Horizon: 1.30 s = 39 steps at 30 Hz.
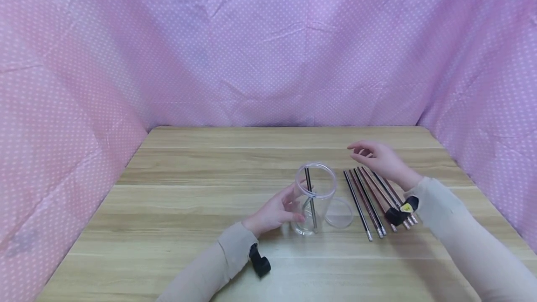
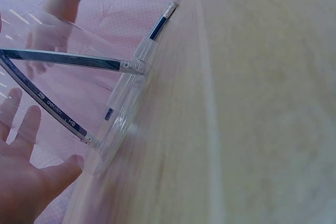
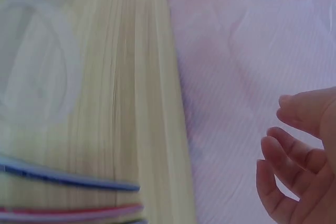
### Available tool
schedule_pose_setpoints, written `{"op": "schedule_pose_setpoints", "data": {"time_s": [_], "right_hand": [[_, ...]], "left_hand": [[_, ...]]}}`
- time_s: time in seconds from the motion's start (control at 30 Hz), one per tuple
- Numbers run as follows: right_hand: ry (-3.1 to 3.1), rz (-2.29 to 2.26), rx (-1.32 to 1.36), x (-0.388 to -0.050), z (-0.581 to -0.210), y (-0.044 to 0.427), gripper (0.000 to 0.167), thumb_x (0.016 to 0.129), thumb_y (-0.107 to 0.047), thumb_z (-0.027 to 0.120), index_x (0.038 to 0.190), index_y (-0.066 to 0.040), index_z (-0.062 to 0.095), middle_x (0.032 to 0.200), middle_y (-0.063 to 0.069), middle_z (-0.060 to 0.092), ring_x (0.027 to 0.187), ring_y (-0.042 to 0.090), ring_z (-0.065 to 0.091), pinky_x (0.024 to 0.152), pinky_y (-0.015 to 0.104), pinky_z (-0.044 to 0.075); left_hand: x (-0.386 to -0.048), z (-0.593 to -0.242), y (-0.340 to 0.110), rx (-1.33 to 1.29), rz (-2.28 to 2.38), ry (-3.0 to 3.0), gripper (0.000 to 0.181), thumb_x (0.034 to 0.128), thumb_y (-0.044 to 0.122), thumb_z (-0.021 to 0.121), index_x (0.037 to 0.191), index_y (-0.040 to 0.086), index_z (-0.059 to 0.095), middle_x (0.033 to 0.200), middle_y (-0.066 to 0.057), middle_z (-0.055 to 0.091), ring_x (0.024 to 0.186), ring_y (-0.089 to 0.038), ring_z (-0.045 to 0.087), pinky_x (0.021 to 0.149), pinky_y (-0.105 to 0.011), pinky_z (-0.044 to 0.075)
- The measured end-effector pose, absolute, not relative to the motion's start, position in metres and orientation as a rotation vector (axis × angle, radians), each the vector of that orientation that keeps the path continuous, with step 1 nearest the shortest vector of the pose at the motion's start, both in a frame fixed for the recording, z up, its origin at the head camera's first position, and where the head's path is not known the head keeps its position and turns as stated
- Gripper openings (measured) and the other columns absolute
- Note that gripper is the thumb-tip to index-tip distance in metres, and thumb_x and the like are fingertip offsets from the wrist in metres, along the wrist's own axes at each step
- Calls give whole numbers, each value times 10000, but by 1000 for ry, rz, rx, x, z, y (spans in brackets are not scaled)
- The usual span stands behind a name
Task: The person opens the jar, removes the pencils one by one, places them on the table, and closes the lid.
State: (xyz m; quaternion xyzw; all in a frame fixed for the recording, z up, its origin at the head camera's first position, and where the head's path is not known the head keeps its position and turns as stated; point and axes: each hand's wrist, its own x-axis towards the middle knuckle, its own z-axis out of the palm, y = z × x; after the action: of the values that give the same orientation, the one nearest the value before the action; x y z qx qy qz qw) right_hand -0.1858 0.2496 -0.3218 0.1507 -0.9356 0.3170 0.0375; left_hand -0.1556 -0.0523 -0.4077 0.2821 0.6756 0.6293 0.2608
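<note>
My left hand holds a clear plastic jar upright on the table, thumb on the near side and fingers round the back. Two dark pencils with eraser ends lean inside the jar; the left wrist view shows one pencil and another pencil marked HB, eraser ends down. My right hand hovers in the air past the far ends of a row of several pencils. Its fingers are loosely bent with nothing between them, as the right wrist view also shows.
A clear round lid lies flat between the jar and the pencil row. The wooden table ends at a pink dotted cloth at the back and sides. The right forearm passes over the pencils' right side.
</note>
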Motion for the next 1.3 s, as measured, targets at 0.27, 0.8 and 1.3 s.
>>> {"op": "schedule_pose_setpoints", "data": {"time_s": [0.27, 0.8, 1.3], "right_hand": [[-2780, 989, 643, -170, -309, 222, 295, 891, -52, 614, 1182, 1, 605, 1110, 160, 623, 866, 143, 579, 762, 231, 527], [-2484, 969, 981, -147, -294, 193, 326, 830, 72, 630, 1151, 20, 607, 1079, 119, 622, 840, 34, 586, 755, 207, 545], [-2551, 864, 1057, -128, -285, 175, 441, 899, -93, 607, 1324, -30, 506, 1350, 135, 472, 1186, 274, 478, 920, 459, 459]], "left_hand": [[-155, -410, -52, 781, 1704, 1816, 912, 790, -24, 690, 1518, 221, 197, 1551, -32, 279, 1420, -307, 259, 1154, -499, 243], [-158, -412, -49, 784, 1722, 1804, 890, 791, -37, 686, 1510, 214, 226, 1555, -1, 275, 1429, -255, 251, 1169, -497, 204], [-158, -409, -50, 771, 1718, 1789, 884, 805, -45, 677, 1507, 257, 232, 1551, -11, 290, 1427, -255, 256, 1161, -512, 220]]}}
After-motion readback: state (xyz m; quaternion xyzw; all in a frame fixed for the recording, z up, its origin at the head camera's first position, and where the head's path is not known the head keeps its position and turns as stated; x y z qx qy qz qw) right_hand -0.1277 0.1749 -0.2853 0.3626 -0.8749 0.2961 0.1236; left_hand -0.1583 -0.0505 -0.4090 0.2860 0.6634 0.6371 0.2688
